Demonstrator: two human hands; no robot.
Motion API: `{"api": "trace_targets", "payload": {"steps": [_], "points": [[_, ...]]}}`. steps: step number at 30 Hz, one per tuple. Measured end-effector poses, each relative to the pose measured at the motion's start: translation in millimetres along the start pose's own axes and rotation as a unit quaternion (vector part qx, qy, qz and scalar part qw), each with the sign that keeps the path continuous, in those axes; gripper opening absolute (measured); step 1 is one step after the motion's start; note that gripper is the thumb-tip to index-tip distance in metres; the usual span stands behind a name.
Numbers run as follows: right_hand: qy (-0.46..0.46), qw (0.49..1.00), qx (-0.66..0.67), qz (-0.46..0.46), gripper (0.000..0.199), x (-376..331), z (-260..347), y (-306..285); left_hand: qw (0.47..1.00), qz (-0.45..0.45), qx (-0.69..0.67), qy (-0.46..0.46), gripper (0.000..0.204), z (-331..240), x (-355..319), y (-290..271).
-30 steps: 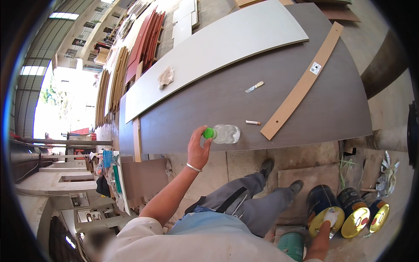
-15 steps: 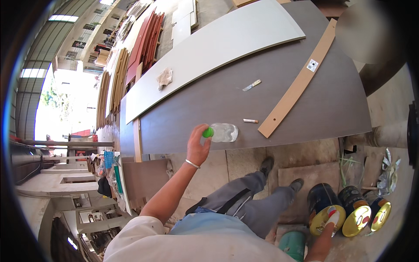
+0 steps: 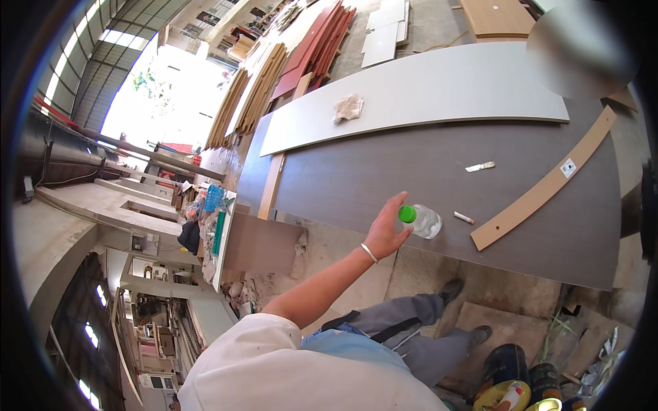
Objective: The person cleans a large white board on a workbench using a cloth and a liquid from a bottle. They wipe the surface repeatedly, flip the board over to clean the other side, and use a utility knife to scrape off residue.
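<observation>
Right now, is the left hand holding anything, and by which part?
Apparently nothing: the left hand has an open grip around the green cap of a plastic bottle.

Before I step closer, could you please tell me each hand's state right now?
Left hand: open, beside the bottle.
Right hand, at the lower edge: cannot be told.

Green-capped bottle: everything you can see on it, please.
The bottle is transparent and looks like plastic, with a rounded body and a bright green cap on. It appears to stand upright on the dark panel, close to the edge nearest the person, left of a small white stick. The left hand has its fingers spread around the cap; contact is unclear, as are any contents.
</observation>
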State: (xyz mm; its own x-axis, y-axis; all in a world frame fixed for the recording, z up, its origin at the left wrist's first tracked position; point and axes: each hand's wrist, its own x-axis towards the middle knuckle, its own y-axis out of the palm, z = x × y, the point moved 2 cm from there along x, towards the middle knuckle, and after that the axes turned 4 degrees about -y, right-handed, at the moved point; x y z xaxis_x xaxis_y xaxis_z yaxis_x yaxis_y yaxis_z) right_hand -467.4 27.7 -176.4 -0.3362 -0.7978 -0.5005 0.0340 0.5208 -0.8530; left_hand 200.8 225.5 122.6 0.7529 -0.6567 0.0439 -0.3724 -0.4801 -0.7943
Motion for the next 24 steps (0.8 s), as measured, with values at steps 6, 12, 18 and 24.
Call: {"api": "trace_targets", "payload": {"steps": [6, 12, 18, 24], "points": [[-0.032, 0.994, 0.066, -0.079, 0.048, -58, 89, 6, 0.972, -0.015, -0.186, -0.146, 0.118, 74, -24, 21], [-0.657, 0.696, 0.289, -0.004, 0.050, -332, 368, -161, 0.955, 0.052, -0.244, -0.163, 0.125, 98, -22, 78], [-0.776, 0.620, 0.002, -0.111, 0.053, -452, 502, -217, 0.903, 0.022, -0.405, -0.142, 0.081, 81, 0, 93], [-0.779, 0.599, -0.168, -0.080, 0.040, -459, 530, -201, 0.953, 0.022, -0.298, -0.054, 0.068, 124, 11, 122]]}}
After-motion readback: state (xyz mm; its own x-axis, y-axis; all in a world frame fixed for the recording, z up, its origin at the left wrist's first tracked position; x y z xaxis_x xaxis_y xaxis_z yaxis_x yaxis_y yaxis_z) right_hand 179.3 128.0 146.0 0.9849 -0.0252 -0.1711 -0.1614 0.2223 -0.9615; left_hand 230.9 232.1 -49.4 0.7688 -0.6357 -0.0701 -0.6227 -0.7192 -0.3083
